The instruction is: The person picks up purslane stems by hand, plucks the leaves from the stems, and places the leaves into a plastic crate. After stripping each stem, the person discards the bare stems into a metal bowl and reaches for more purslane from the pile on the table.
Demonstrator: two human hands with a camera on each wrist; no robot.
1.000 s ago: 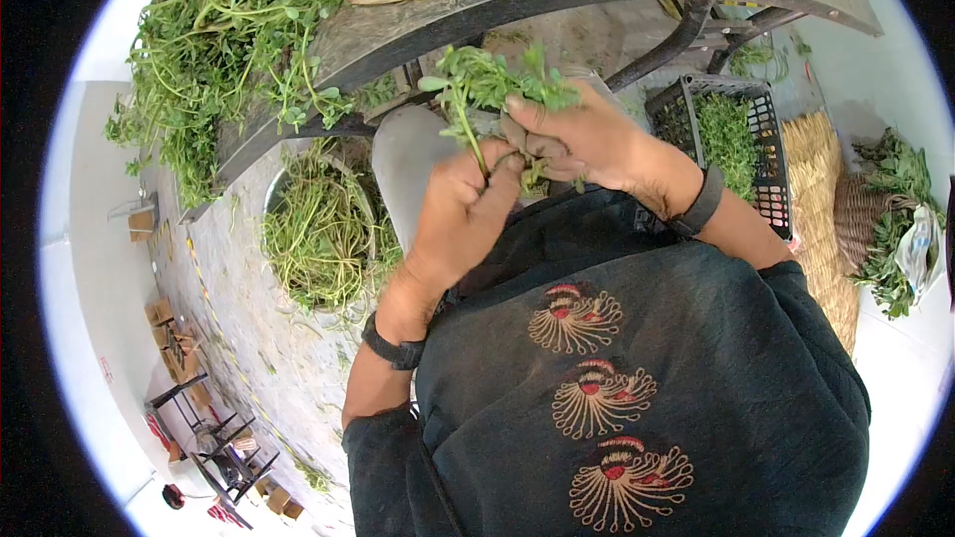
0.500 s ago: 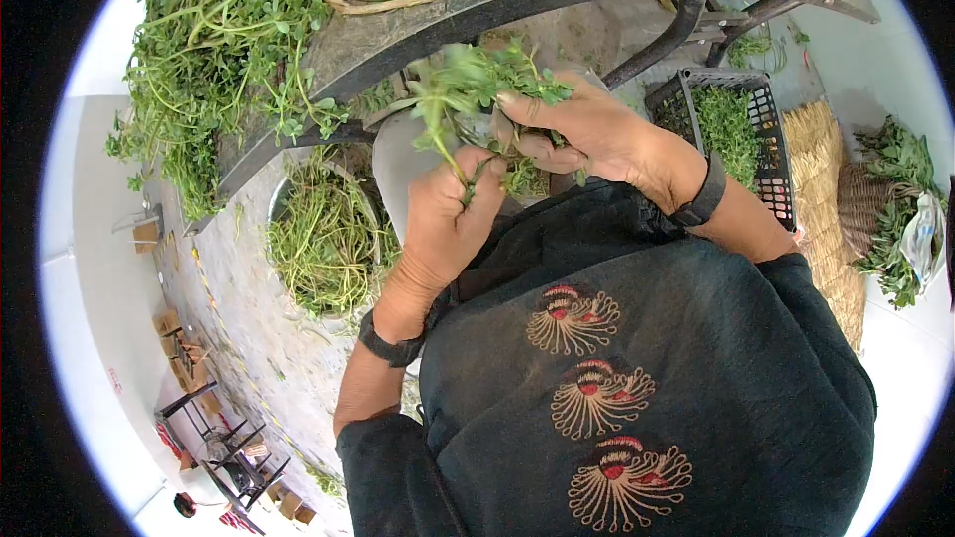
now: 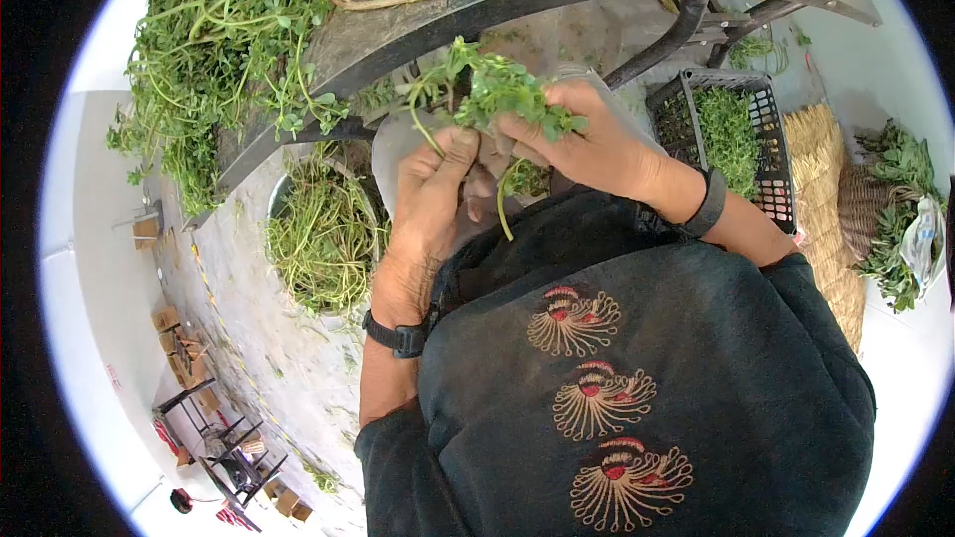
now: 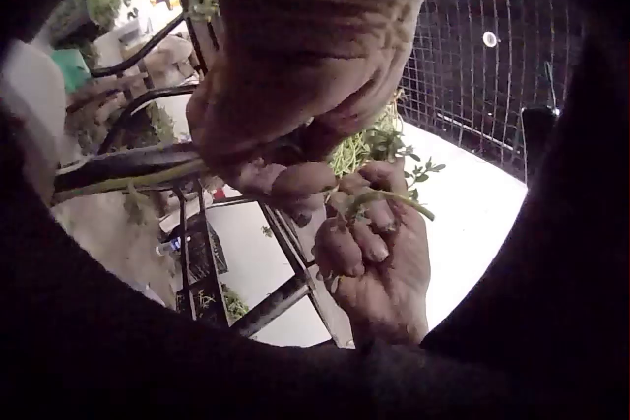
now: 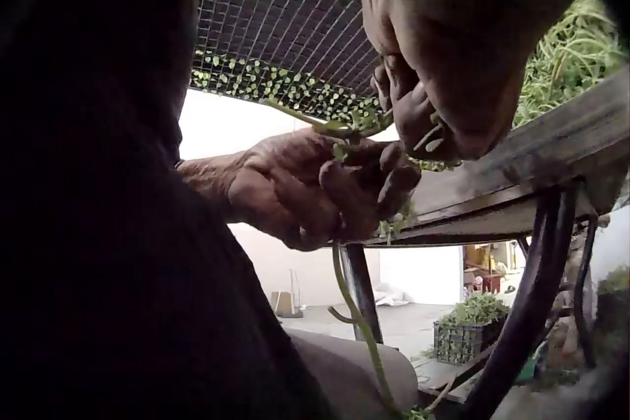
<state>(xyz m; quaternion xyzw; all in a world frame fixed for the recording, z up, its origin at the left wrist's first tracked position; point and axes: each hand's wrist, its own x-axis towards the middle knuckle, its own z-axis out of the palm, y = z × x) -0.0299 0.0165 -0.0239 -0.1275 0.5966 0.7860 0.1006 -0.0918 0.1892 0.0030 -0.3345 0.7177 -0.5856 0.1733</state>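
My left hand (image 3: pixel 423 184) pinches a thin green stem between thumb and forefinger, in front of the chest. Close beside it, my right hand (image 3: pixel 607 154) grips a bunch of leafy purslane-like sprigs (image 3: pixel 502 89), whose leaves stick out above the fingers. One stem (image 3: pixel 504 204) curves down below the right hand. In the left wrist view, the right hand's curled fingers (image 4: pixel 345 243) face the left hand, with a stem across them. The right wrist view has a long stem (image 5: pixel 359 322) hanging under the left hand (image 5: pixel 305 189). Part of the bunch is hidden by the fingers.
A large heap of greens (image 3: pixel 229 50) covers the table's left end, hanging over the edge (image 3: pixel 477 15). Below stands a metal basin (image 3: pixel 274 197) of stems (image 3: pixel 323 239). To the right are a black crate (image 3: pixel 686 104) of greens, a straw mat (image 3: pixel 821 209) and a woven basket (image 3: pixel 860 204).
The left hand has shifted slightly, its thumb now pointing up along the stem. The leafy bunch has moved a little right, and a curved stem now hangs below the right hand.
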